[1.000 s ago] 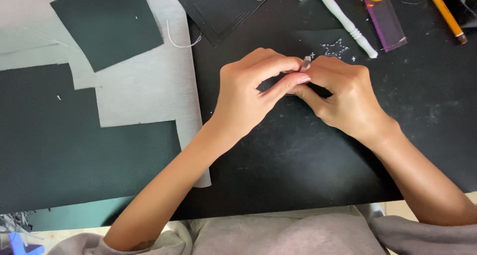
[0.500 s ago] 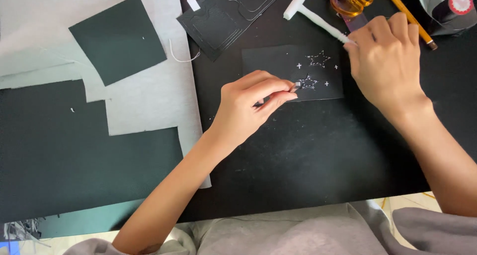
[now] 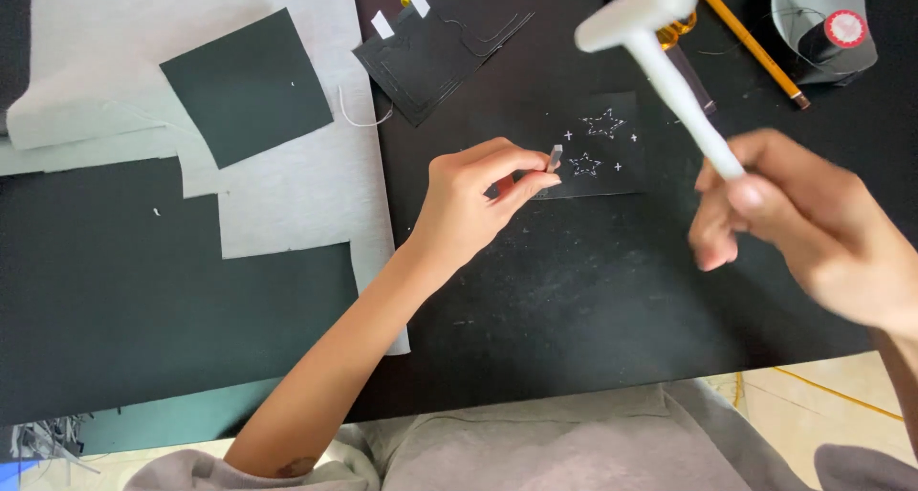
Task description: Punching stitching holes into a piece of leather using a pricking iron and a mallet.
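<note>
Raised now, right hand [image 3: 813, 228] gripping white mallet [image 3: 660, 61], left hand [image 3: 473, 204] pinching small metal punch [image 3: 555, 156] on star-marked black sheet [image 3: 598, 152]

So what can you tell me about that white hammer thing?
The white hammer looks like a small plastic or nylon mallet: a blocky crosswise head on a slim straight handle, all white. The right hand grips the handle's lower end, lifting it above the black mat. It tilts up and to the left, blurred, with its head in the air and touching nothing.
</note>
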